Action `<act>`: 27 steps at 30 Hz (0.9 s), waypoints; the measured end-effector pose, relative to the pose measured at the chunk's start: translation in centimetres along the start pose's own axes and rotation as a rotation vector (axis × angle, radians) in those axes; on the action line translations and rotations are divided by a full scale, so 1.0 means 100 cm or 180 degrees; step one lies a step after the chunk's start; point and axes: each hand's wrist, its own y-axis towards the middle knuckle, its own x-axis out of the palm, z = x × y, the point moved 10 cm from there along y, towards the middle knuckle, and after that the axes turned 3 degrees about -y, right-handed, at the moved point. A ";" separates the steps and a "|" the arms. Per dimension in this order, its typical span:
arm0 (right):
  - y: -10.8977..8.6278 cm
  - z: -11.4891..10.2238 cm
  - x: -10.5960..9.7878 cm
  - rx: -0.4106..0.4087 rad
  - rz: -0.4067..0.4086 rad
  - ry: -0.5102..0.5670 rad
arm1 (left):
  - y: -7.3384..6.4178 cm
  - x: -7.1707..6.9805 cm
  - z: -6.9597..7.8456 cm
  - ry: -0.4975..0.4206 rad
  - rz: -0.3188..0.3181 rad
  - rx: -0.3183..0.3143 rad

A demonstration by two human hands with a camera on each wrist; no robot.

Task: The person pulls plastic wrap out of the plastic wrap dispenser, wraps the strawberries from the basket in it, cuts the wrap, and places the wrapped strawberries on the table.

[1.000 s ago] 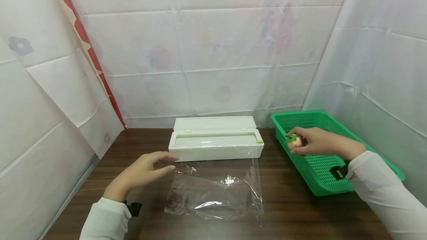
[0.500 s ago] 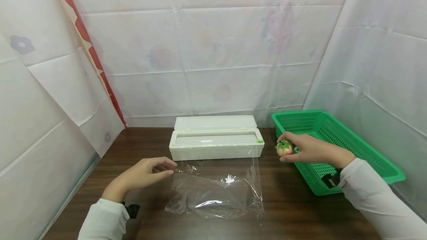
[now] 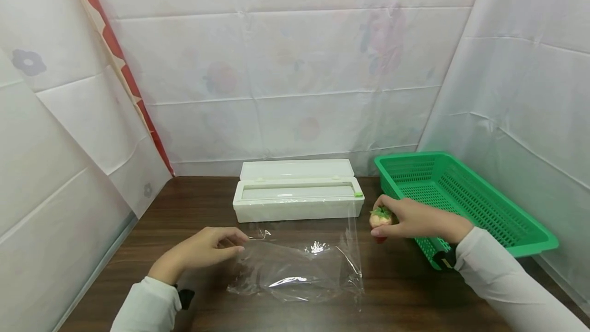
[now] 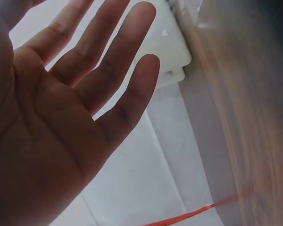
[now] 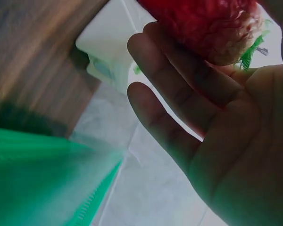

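In the head view my right hand pinches a strawberry between thumb and fingers, over the table just left of the green basket. The right wrist view shows the strawberry as red and wrinkled, pale near its green leaves. A sheet of clear plastic film lies on the table, running from the front of a white film dispenser box with its lid raised. My left hand hovers at the film's left edge, its fingers extended and holding nothing; whether the fingertips touch the film I cannot tell.
The green perforated basket stands at the right, close to my right forearm. Behind the dispenser box a white patterned sheet hangs as a wall, with others at both sides. Dark wood table surface shows around the film.
My right hand has carried the strawberry out from over the basket, moving left and toward me, to near the film's right side. The left hand has dropped slightly.
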 end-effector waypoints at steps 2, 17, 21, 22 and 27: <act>0.002 -0.003 0.005 -0.0074 0.0016 -0.0051 | 0.001 0.004 0.001 -0.0018 -0.0047 0.0032; 0.012 -0.024 0.029 -0.0359 0.0353 0.0167 | 0.012 0.034 0.022 -0.0083 -0.0327 0.0333; 0.016 -0.032 0.038 -0.0465 0.0377 0.0451 | 0.014 0.038 0.028 -0.0097 -0.0364 0.0360; 0.017 -0.035 0.041 -0.0487 0.0365 0.0519 | 0.015 0.037 0.029 -0.0096 -0.0357 0.0361; 0.022 -0.049 0.058 -0.0515 0.0255 0.0754 | 0.017 0.037 0.032 -0.0077 -0.0359 0.0355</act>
